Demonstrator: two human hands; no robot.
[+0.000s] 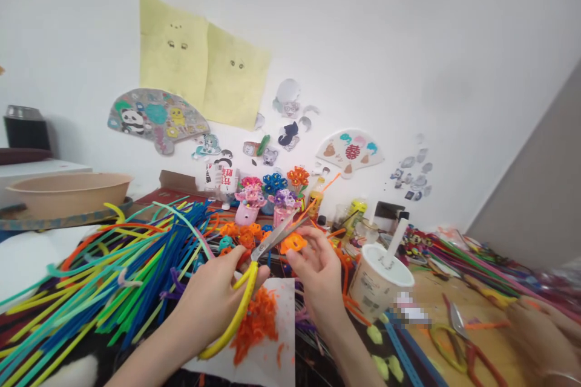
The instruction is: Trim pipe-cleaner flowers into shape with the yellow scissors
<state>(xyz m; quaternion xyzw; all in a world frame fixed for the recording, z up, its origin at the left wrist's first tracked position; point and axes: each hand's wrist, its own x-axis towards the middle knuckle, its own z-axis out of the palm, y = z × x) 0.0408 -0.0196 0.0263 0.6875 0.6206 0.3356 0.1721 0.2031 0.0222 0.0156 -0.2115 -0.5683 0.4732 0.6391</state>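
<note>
My left hand is closed round the yellow handles of a pair of scissors. The blades point up and to the right, slightly parted, near an orange pipe cleaner flower. My right hand pinches this flower between its fingers; an orange stem rises from it behind the blade tips. Whether the blades touch the orange piece I cannot tell. Below the hands, a heap of orange fuzz clippings lies on a white sheet of paper. More orange pipe cleaner shapes lie just behind the scissors.
On the left spreads a pile of coloured pipe cleaners, with a beige basin behind. Pink pots with fuzzy flowers stand by the wall. A paper cup is right of my hands. Another person's hand is near other scissors.
</note>
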